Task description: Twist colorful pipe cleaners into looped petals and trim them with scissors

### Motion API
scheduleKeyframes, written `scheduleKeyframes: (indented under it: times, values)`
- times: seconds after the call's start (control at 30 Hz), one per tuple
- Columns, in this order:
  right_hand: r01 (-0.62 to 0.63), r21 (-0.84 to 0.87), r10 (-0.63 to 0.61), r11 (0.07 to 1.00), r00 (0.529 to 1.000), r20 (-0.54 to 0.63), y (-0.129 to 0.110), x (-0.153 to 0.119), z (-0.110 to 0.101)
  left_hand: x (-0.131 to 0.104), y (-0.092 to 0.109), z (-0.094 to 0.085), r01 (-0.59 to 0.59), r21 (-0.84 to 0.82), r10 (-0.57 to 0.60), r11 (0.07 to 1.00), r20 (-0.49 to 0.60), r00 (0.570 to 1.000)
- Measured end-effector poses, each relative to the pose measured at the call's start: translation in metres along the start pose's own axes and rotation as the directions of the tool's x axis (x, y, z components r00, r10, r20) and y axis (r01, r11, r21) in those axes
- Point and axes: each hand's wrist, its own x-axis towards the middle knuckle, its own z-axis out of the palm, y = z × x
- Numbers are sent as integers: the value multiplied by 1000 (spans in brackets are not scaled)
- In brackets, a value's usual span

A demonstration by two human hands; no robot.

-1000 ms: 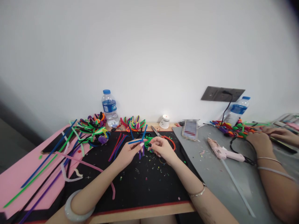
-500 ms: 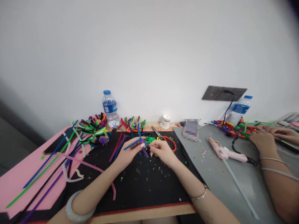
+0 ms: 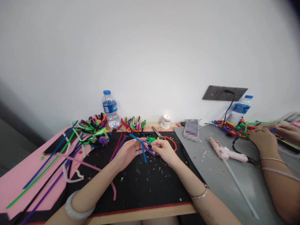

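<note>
Blue and purple pipe cleaners (image 3: 143,148), crossed and joined near their middle, are held between my hands above the black mat (image 3: 140,190). My right hand (image 3: 162,151) pinches the purple strands at their right side. Behind the blue strands is my left hand (image 3: 127,152), its fingers apart and close to the joined pieces; some of its fingertips are hidden. Green pipe cleaner pieces (image 3: 152,140) lie just beyond my hands. Red and purple strips (image 3: 118,147) rest left of them, near my left hand.
Scissors with orange handles (image 3: 172,143), a white cup (image 3: 165,122) and a water bottle (image 3: 110,109) stand or lie toward the wall. Long pipe cleaners (image 3: 47,168) spread leftward. A pink glue gun (image 3: 228,154) and another person's hands (image 3: 263,142) are on the right.
The joined pipe cleaners have turned, so a blue strand now points down toward me. My left hand's fingers have opened from their pinch. My right hand keeps hold of the purple strands.
</note>
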Motion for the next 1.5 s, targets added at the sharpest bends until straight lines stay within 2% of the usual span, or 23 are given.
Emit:
scheduleKeyframes:
  times: [0.27,0.47,0.6,0.7,0.8,0.93,1.07,1.17,1.33,1.5]
  values:
    - [12,-14,-12,1000,1000,16,1,0,-1,-2,-2,1,60,163,-34,985,-161,986]
    - [18,20,-18,1000,1000,-19,0,0,-1,-1,-1,3,88,287,-30,954,-202,979]
    - [47,19,-46,999,998,-42,-1,-1,-1,-2,-3,4,130,426,-51,895,-192,980]
    - [72,-2,-72,997,997,-22,-1,-1,0,-2,-7,4,203,534,-143,821,-152,978]
    - [79,-37,-79,996,997,-11,2,-1,-1,-2,-10,5,186,602,-166,777,-88,982]
    - [118,-93,-124,989,990,-61,4,0,-3,1,-7,6,83,642,-14,762,-112,994]
    - [173,-249,-197,953,978,-74,7,0,-3,3,-4,4,37,678,114,734,-177,978]
    - [146,-257,-168,955,984,-66,11,0,-2,3,-4,3,67,662,97,747,-208,973]
    - [82,-145,-97,986,990,-99,12,2,-1,2,-6,3,145,606,1,782,-233,973]
    - [23,-101,-31,995,996,-84,8,3,-1,2,-5,3,155,586,11,795,-269,963]
